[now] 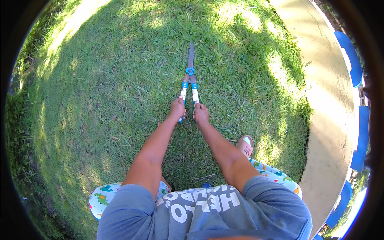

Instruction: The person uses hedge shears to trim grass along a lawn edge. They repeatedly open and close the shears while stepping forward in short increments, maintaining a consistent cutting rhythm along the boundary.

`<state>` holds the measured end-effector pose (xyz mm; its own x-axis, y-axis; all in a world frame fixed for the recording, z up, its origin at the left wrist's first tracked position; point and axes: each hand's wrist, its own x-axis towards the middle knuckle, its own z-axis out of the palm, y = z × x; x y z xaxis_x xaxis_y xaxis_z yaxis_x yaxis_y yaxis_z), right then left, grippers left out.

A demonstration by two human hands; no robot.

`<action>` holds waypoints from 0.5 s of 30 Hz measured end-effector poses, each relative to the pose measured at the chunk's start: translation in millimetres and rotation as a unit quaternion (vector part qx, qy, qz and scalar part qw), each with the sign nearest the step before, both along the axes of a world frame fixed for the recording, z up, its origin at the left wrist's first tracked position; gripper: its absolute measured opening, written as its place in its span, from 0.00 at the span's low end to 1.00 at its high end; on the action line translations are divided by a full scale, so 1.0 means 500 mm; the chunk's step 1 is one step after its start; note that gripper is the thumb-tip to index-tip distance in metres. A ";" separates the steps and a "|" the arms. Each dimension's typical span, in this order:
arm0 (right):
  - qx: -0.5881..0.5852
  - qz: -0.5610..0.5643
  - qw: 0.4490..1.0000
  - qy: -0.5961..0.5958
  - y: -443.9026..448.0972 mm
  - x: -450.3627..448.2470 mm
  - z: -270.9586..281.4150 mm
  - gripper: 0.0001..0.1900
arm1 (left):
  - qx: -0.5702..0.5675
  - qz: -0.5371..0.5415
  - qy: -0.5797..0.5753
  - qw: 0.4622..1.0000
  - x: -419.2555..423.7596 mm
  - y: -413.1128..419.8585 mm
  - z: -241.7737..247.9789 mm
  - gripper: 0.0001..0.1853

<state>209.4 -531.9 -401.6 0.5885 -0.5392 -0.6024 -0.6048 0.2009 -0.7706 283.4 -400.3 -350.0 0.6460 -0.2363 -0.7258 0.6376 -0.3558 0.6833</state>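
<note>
A pair of hedge shears (190, 72) points away from me, low over the grass (144, 90). My left hand (178, 108) is wrapped around the left handle, and my right hand (201, 113) grips the right one. Both handles are white and blue. They stand a little apart at the grips, while the dark, worn blades (191, 55) lie closed together beyond a blue pivot knob (190, 71). Whether the blades touch the grass is hard to tell. Loose cut stems lie around them.
A concrete strip (328, 90) edges the lawn on the right, with taller grass (261, 45) along it. Past it are blue objects (349, 60) at the picture's rim. My sandalled right foot (245, 145) stands on the grass. Darker plants (18, 126) border the left side.
</note>
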 end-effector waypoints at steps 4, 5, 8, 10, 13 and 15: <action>-0.019 0.062 0.998 -0.013 -0.064 -0.038 0.021 0.18 | 0.080 -0.070 -0.048 0.993 0.041 0.076 0.028 0.25; -0.069 0.075 0.995 0.004 -0.070 -0.046 0.028 0.18 | 0.088 -0.093 -0.052 0.990 0.044 0.089 0.032 0.25; 0.003 0.041 0.999 -0.002 -0.034 -0.058 0.035 0.17 | 0.061 -0.058 -0.022 0.996 0.018 0.074 0.020 0.25; 0.017 0.010 1.000 -0.009 0.004 -0.069 0.031 0.18 | 0.009 -0.042 -0.019 0.999 -0.026 0.045 -0.006 0.24; 0.016 0.024 1.000 0.008 0.018 -0.112 0.021 0.22 | 0.050 0.030 -0.058 0.997 -0.094 0.062 -0.037 0.23; -0.091 0.111 0.989 0.032 -0.013 -0.162 0.016 0.24 | 0.047 0.014 -0.044 0.998 -0.135 0.121 -0.040 0.23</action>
<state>128.4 -538.4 -393.4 0.6687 -0.5032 -0.5473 -0.6672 -0.0814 -0.7404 215.8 -339.6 -370.0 0.7141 -0.1511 -0.6836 0.5862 -0.4048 0.7018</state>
